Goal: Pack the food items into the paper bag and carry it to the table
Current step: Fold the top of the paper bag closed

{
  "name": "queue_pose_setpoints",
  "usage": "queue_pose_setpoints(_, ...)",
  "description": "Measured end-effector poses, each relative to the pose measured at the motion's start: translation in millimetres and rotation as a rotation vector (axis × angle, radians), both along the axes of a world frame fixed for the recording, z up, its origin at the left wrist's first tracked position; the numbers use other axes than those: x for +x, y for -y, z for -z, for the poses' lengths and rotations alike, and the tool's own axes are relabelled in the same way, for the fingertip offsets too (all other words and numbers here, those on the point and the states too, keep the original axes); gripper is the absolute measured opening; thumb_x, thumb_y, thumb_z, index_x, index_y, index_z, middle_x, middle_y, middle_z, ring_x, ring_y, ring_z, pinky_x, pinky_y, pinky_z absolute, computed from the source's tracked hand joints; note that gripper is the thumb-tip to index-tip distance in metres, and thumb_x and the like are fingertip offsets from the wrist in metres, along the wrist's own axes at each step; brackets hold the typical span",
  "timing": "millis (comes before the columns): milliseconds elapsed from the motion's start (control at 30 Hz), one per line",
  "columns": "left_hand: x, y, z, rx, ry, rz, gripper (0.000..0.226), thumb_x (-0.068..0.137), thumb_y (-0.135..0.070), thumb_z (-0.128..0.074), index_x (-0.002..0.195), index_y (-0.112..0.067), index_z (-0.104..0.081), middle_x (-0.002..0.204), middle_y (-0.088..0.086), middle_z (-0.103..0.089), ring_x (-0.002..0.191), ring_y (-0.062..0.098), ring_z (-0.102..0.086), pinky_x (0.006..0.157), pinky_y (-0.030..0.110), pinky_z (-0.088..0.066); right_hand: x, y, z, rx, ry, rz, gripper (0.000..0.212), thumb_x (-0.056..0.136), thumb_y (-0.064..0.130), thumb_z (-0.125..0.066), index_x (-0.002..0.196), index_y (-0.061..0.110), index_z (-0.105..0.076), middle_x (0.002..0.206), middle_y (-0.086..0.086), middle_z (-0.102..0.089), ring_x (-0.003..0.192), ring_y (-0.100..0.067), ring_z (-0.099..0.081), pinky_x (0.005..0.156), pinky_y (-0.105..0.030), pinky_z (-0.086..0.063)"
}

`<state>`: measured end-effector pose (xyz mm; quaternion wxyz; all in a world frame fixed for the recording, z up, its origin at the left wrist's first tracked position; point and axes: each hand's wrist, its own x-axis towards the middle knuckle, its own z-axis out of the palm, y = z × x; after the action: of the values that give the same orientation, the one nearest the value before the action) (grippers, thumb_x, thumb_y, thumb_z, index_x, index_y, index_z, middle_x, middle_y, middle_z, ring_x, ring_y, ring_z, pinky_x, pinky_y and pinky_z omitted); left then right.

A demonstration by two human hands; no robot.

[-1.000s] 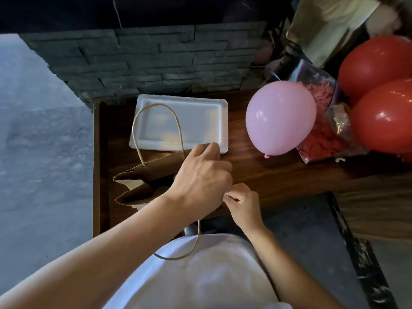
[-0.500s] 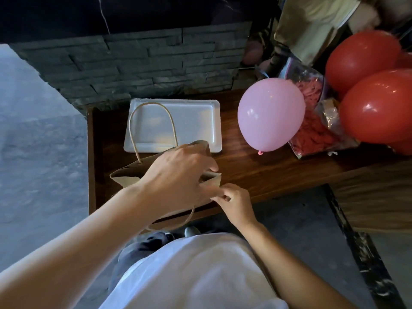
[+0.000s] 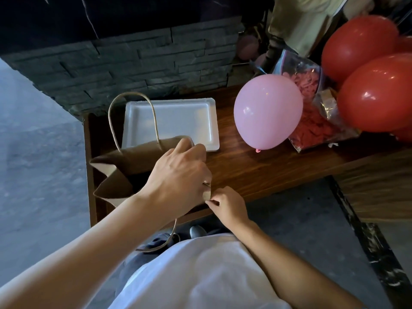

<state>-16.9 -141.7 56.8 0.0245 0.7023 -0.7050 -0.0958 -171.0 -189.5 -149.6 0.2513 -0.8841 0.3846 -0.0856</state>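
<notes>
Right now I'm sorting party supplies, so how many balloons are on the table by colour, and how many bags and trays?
Pink balloon: 1
Red balloons: 2 clearly seen; red slivers at the right edge may be more
Paper bag: 1
Plastic bag of pink pieces: 1
White tray: 1
Total: 6

dark stacked-stone wall (image 3: pixel 138 63), grey floor (image 3: pixel 33 163), wooden table (image 3: pixel 256 170), dim light

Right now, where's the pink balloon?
The pink balloon sits on the wooden table, right of the white tray and left of the red balloons.
</notes>
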Motion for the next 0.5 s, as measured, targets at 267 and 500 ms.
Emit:
queue_pose_setpoints(267, 31, -12, -18, -0.087, -0.399, -0.119, 0.009, 0.083, -0.040, -0.064, 0.088, -0.038, -0.072, 0.088, -0.021, -0.059, 0.079, -0.006, -0.058, 0.061, 0.006, -0.046, 9, 41, -14, 0.475, -0.300, -0.031, 0.018, 0.089, 0.016, -0.061, 0.103, 0.022, -0.071, 0.102, -0.001, -0.071, 0.087, -0.017, -0.066, 0.075, -0.029, -0.056)
queue_pose_setpoints(500, 40, 32, -15, -0.126, -0.068, -0.405, 0.051, 0.084, -0.051, -0.054, 0.117, -0.014, -0.065, 0.114, 0.007, -0.067, 0.103, 0.025, -0.059, 0.081, 0.034, -0.047, 34, 69, -70, 0.633, 0.359, 0.084, 0.046, 0.090, 0.022, -0.067, 0.134, 0.032, -0.055, 0.125, 0.009, -0.065, 0.107, -0.003, -0.062, 0.093, -0.018, -0.049)
